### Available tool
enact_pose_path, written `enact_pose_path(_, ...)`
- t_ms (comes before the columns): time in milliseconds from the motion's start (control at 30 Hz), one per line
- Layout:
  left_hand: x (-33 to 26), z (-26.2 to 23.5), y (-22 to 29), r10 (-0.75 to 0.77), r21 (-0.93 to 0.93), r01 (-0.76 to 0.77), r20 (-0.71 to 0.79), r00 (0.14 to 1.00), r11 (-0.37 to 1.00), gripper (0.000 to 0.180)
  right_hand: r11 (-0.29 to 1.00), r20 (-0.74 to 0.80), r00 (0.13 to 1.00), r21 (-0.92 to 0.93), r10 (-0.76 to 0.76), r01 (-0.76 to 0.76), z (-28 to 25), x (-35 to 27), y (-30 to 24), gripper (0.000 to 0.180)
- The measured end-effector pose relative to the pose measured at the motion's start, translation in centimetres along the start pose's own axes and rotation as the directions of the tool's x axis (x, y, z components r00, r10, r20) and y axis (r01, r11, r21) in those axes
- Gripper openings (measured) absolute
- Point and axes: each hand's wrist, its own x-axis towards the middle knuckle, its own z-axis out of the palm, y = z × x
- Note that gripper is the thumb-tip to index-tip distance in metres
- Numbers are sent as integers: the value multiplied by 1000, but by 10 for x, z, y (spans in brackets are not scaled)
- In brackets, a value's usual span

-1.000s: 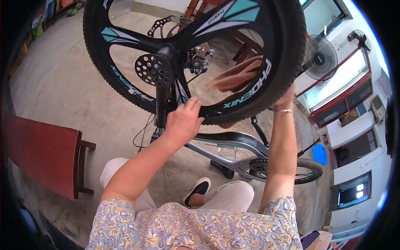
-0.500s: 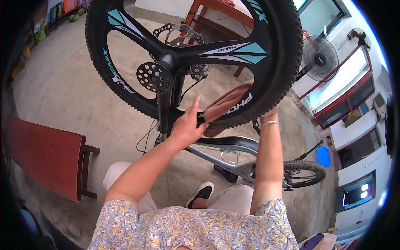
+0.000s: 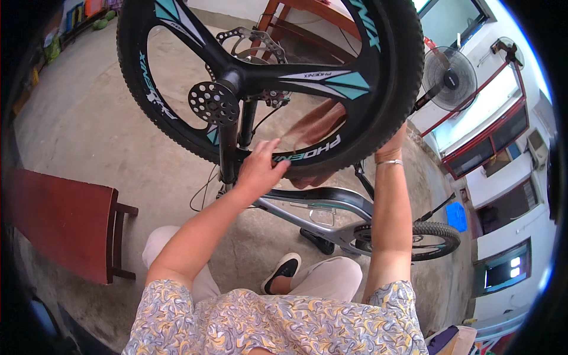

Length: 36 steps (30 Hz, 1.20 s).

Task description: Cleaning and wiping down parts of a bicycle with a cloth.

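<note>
A black bicycle wheel (image 3: 305, 76) with three broad spokes and a knobbly tyre stands raised in front of me. My left hand (image 3: 260, 167) is at its lower rim, fingers bent over the inner edge and thumb on the near side. Just right of those fingers a brown cloth (image 3: 313, 125) shows through the opening between spokes, and part of it hangs below the tyre. My right hand (image 3: 391, 145) is at the tyre's right side; its fingers are hidden behind the tyre. Beside the hub is a round plate with holes (image 3: 213, 103).
The silver bicycle frame (image 3: 322, 226) runs below my hands to the other wheel (image 3: 438, 241) at right. A dark red wooden bench (image 3: 65, 222) stands at left, a wooden table (image 3: 319, 15) behind the wheel. At right are a fan (image 3: 451, 78) and a blue crate (image 3: 456, 216).
The wheel has turned slightly clockwise. The cloth has shifted up, baring more of the rim's lettering. My left index finger, stretched out before, is now bent over the rim.
</note>
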Motion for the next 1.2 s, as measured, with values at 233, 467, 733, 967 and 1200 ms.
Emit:
enact_pose_path(233, -13, 7, 31, 165, -253, -140, 81, 983, 957, 67, 999, -88, 996, -40, 8, -11, -68, -36, 38, 43)
enact_pose_path(467, -2, 9, 9, 65, -311, -31, 98, 993, 950, 85, 993, 38, 998, -110, -47, 51, -31, -15, 21, 45)
enact_pose_path(733, -8, 10, 2, 317, 46, -316, -11, 948, 947, 80, 981, -41, 994, -163, 97, -103, 53, 32, -25, 67)
enact_pose_path(967, -9, -8, -11, 97, 201, -91, -24, 995, 975, 57, 997, -136, 990, -82, -27, 16, 12, 1, 15, 58)
enact_pose_path(1200, -20, -4, 31, 182, -301, -148, 89, 979, 942, 64, 930, -184, 982, -365, -37, -34, -32, -18, 48, 45)
